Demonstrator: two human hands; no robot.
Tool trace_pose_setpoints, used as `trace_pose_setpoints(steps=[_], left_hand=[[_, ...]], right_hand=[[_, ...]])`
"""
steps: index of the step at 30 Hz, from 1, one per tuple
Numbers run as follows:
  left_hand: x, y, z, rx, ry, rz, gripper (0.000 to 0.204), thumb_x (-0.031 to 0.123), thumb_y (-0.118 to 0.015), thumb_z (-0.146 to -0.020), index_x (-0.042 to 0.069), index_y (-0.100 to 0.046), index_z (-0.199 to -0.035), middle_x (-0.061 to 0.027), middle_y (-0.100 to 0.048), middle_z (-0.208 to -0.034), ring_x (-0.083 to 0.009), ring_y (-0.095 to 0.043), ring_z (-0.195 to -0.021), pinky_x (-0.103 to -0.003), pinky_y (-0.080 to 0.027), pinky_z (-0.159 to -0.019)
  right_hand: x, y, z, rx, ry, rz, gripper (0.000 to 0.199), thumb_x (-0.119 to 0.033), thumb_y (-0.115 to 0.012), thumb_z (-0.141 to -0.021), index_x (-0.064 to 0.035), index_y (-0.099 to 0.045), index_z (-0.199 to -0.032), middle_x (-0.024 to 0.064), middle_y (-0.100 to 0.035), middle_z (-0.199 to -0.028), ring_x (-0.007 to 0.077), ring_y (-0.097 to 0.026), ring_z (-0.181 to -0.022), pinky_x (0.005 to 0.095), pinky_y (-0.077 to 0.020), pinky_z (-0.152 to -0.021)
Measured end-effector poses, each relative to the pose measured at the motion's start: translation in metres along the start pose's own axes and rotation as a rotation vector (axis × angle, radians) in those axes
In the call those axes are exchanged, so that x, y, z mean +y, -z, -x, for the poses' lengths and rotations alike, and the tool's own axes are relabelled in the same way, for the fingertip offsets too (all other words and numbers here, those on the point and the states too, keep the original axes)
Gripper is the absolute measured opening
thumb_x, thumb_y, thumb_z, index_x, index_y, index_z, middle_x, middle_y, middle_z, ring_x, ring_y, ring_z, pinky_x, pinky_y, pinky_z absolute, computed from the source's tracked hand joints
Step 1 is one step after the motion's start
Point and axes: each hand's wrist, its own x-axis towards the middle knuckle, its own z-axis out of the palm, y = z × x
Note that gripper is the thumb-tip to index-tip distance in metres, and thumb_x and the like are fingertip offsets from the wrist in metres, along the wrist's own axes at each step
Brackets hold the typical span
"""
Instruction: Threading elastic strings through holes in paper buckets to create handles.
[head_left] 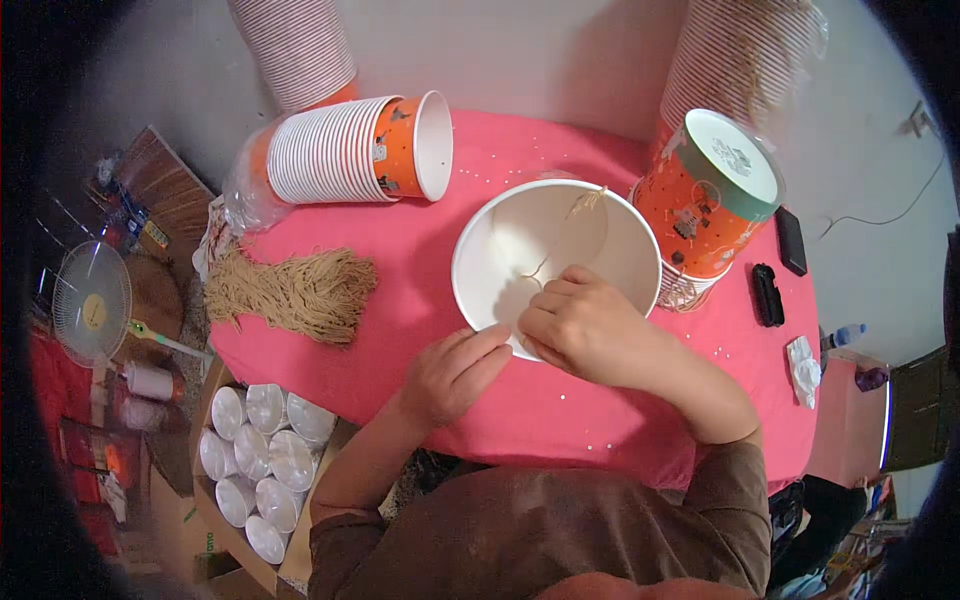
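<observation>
A large paper bucket [505, 235], white inside, stands mouth-up in front of me on the pink cloth. My left hand [452, 372] holds its near rim, fingers pressed together against the wall. Reaching over the same rim, my right hand [585, 328] is closed in a pinch on a thin tan string [541, 268]. Part of that string hangs inside the bucket, and a frayed end [587, 201] lies over the far rim. My fingers hide where the string meets the near wall. Left of the bucket lies a bundle of tan strings [300, 290].
A stack of orange-and-white buckets [335, 150] lies on its side at the far left. Upside-down orange buckets [690, 215] stand at the right, near a black case [767, 295] and crumpled tissue [803, 370]. A carton of clear-topped cups [255, 450] sits below the table's left edge.
</observation>
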Motion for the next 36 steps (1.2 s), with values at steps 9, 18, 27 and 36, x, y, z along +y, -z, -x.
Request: trace_pose_setpoints(steps=[9,18,27,36], left_hand=[[-0.001,0.0,0.002,0.002,-0.008,-0.021,0.034,0.005,-0.065,-0.075,0.001,-0.06,-0.108,-0.0147,-0.063,-0.112,-0.0268,-0.065,-0.088,-0.033,-0.056,-0.071],[0.001,0.003,-0.003,0.0,0.002,0.015,0.028,0.004,-0.064,-0.074,-0.001,-0.063,-0.102,-0.0154,-0.063,-0.11,-0.0288,-0.065,-0.089,-0.035,-0.056,-0.073],[-0.003,0.008,-0.014,-0.008,0.019,0.042,0.028,0.004,-0.062,-0.074,-0.003,-0.062,-0.101,-0.0166,-0.063,-0.108,-0.0292,-0.065,-0.089,-0.036,-0.056,-0.072],[-0.003,0.001,-0.027,0.252,0.519,0.262,0.023,-0.001,-0.072,-0.079,-0.002,-0.061,-0.099,-0.0154,-0.061,-0.104,-0.0246,-0.066,-0.084,-0.031,-0.057,-0.071]], right_hand=[[0.001,0.001,0.0,-0.01,0.012,-0.018,0.015,-0.015,-0.065,-0.079,-0.0061,-0.054,-0.074,0.0073,-0.056,-0.071,0.0249,-0.059,-0.073,0.0378,-0.0449,-0.074],[-0.001,0.003,-0.002,-0.05,0.028,-0.026,0.01,-0.015,-0.063,-0.077,-0.008,-0.057,-0.079,0.0057,-0.059,-0.075,0.0233,-0.061,-0.076,0.0374,-0.0453,-0.076],[0.012,0.002,-0.002,-0.14,-0.015,-0.334,0.014,-0.014,-0.064,-0.084,-0.0022,-0.06,-0.089,0.0108,-0.061,-0.082,0.0284,-0.06,-0.079,0.0404,-0.0458,-0.078],[0.03,0.015,-0.017,-0.217,-0.23,-0.682,0.019,-0.007,-0.07,-0.078,0.002,-0.061,-0.093,0.0101,-0.063,-0.082,0.0189,-0.06,-0.076,0.0322,-0.0492,-0.069]])
